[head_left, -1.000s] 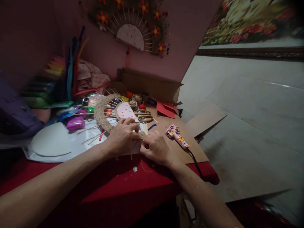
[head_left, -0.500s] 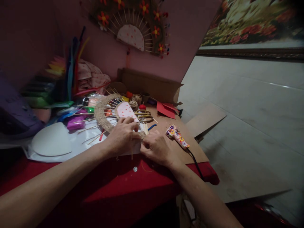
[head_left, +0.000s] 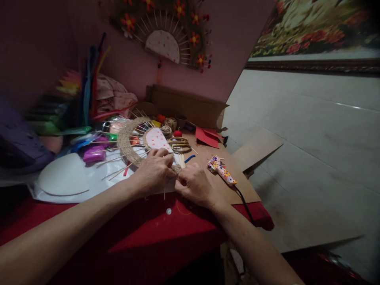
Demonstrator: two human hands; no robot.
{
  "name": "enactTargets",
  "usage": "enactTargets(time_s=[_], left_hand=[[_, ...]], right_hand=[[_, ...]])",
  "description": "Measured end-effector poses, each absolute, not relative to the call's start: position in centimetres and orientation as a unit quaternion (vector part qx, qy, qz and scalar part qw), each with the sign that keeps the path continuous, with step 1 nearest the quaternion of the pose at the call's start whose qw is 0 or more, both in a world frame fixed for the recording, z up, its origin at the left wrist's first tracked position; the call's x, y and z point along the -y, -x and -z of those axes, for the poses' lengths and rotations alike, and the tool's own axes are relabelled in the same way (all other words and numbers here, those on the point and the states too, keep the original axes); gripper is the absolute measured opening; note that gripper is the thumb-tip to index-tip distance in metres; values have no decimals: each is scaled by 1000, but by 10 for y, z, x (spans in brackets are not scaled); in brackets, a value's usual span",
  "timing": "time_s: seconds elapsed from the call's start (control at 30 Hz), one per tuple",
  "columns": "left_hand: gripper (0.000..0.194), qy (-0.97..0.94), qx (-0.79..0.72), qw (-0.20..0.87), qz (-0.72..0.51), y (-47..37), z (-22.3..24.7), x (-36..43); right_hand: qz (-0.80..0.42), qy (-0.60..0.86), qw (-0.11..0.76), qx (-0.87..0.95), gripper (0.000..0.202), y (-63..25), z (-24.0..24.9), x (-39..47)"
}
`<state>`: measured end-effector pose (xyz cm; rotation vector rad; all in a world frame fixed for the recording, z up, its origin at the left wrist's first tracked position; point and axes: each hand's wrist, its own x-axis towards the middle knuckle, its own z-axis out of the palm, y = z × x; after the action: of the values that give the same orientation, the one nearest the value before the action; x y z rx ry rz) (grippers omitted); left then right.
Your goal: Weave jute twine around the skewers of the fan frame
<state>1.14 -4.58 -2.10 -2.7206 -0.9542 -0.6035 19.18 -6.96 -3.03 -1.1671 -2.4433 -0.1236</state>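
Note:
A half-round wall decoration of thin sticks and a wound twine band [head_left: 126, 139] lies at the table's front, its sticks pointing left. White cloth with red dots [head_left: 157, 139] covers its flat centre. My left hand [head_left: 158, 168] is closed on the near end of the twine band, fingers bent over it. Close beside it, my right hand [head_left: 194, 183] is closed in a pinch at the band's tip; what its fingers hold is hidden. Gold-handled scissors [head_left: 180, 145] lie just beyond my hands. To the right rests a flower-patterned glue gun [head_left: 222, 170].
Cardboard [head_left: 237, 192] covers the right of the red-clothed table [head_left: 142, 233]. Red paper [head_left: 207, 136] and twine balls [head_left: 170, 124] lie behind. Colourful clay packs [head_left: 95, 153] and a white half-disc [head_left: 63, 176] are on the left. A finished fan-shaped decoration [head_left: 163, 43] hangs above.
Hardly anything differs. Both hands keep their place at the end of the twine band, with only a very slight shift of the whole view.

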Motion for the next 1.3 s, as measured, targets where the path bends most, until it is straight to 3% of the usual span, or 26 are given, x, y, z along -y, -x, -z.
enactTargets(time_s=[0.57, 0.8, 0.9, 1.1, 1.3], left_hand=[[11, 907, 339, 117, 219, -9, 18, 48], [14, 890, 365, 120, 245, -11, 21, 47], [15, 886, 368, 122, 254, -11, 25, 44], [19, 885, 372, 123, 251, -15, 27, 43], [16, 893, 376, 99, 229, -24, 19, 46]], right_hand=[[56, 423, 195, 883, 17, -192, 29, 71], [66, 505, 239, 827, 38, -200, 27, 65], [47, 551, 245, 796, 30, -206, 24, 61], [-2, 548, 175, 818, 16, -210, 21, 63], [-2, 553, 177, 814, 10, -209, 26, 62]])
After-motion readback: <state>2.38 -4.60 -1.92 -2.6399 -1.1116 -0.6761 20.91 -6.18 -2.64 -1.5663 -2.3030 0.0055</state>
